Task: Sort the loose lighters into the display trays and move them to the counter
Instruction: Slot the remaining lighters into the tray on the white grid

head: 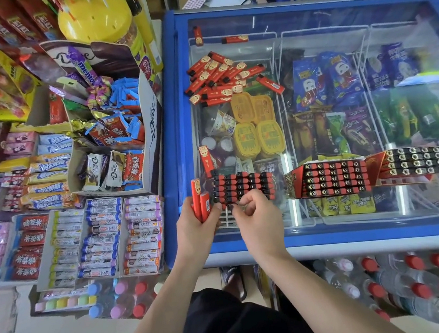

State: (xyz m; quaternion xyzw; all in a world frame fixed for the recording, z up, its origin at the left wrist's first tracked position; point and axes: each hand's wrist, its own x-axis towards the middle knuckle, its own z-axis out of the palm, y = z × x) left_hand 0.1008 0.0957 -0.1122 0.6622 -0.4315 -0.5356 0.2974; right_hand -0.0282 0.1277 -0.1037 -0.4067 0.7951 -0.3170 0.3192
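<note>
Red lighters, black caps: the tray being filled sits on the freezer's glass lid at its near left corner, rows mostly full, near edge under the hands. Left hand grip clamped round a few spare lighters held upright, just left of that tray. Right hand fingers curled at the tray's near edge, fingertips pinched together, probably seating one lighter; what's between them is too small to tell. Loose pile lies further back on the lid, well apart from the hands, plus strays: one just behind the tray, two near the far rim. Two more trays to the right, side by side: middle one looks full, right one looks full too. Judgement: mid-task, third tray being topped up, the pile not sorted yet, nothing moved to the tabletop. To do this step well: feed one lighter at a time from the left hand, cap end matching the neighbours, push straight down into the open slot, steady the tray so it doesn't slide on the glass or tip the row. Snack shelves left, water bottles below.
</note>
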